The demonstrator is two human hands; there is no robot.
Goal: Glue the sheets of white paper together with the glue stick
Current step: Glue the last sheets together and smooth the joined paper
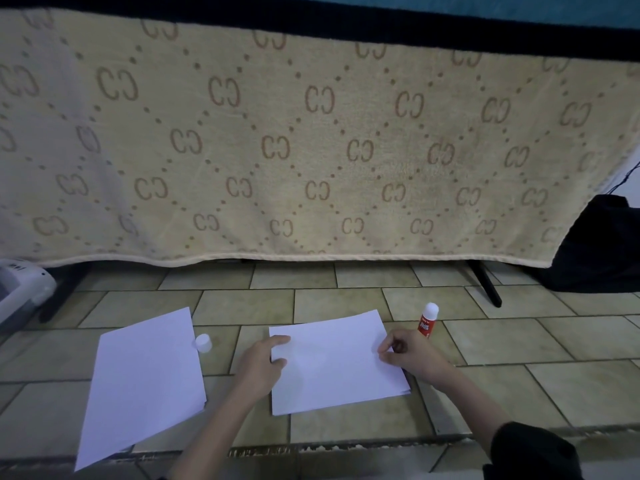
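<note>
Here each hand (left [262, 363], right [414, 355]) pinches the paper stack [336, 365]; glue stick [428, 321] upright nearby.

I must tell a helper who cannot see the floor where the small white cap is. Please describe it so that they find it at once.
Start at the large beige patterned blanket hanging behind the tiled floor. Below it lie two white paper sheets; the cap stands at the right edge of the left sheet. Unlike the red glue stick on the right, it is short and wholly white.

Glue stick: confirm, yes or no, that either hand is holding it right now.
No. The glue stick stands upright on the tiled floor beyond the right hand, and both hands are on the paper stack.
</note>
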